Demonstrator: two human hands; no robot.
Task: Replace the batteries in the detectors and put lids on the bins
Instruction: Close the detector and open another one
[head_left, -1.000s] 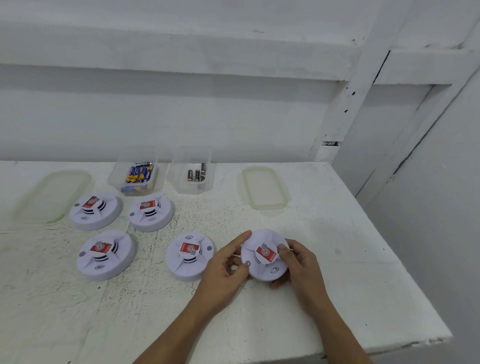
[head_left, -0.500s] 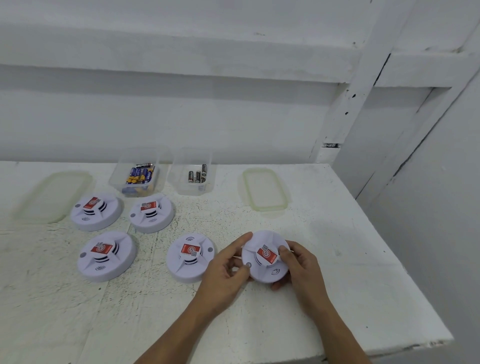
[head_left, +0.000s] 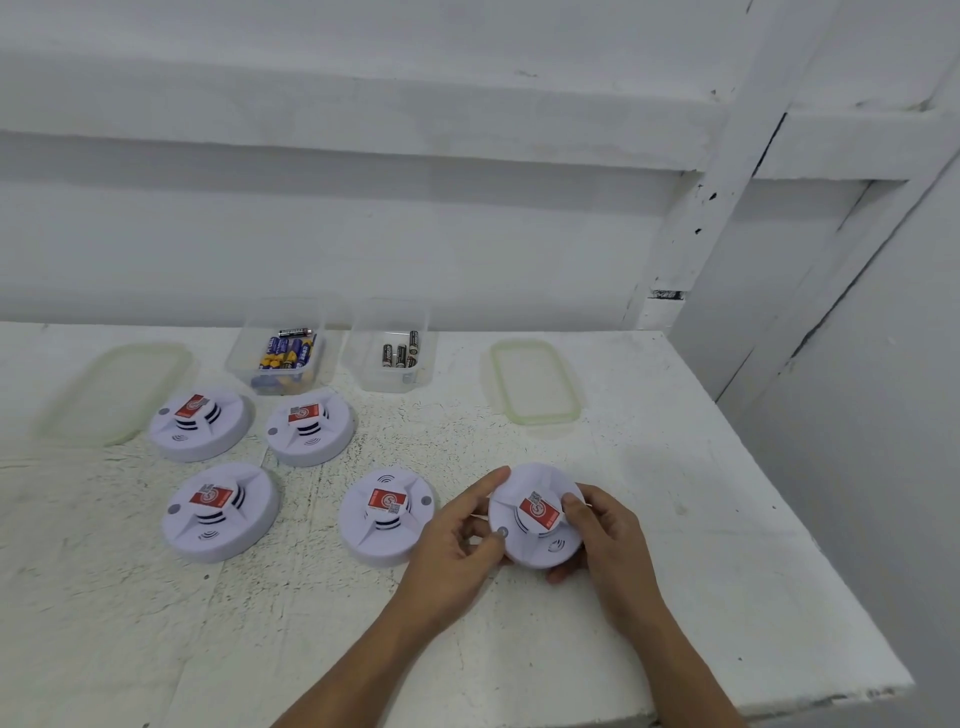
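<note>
Rightmost smoke detector (head_left: 537, 514) held near table (head_left: 701, 545) front, rim gripped on opposite sides by left hand (head_left: 452, 545) and right hand (head_left: 605, 535), fingers curled round it, probably for twisting open. Battery bins (head_left: 244, 345) set uncovered at back, lids (head_left: 535, 387) laid flat beside, likely for access.

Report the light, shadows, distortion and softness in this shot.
Head view: the light is flat and even, with no glare. Only faint shadows lie under the held detector, the left hand and the right hand. The wide lens slightly bows the wall ledge and the table edge. The left lid, near the frame edge, looks soft.
</note>
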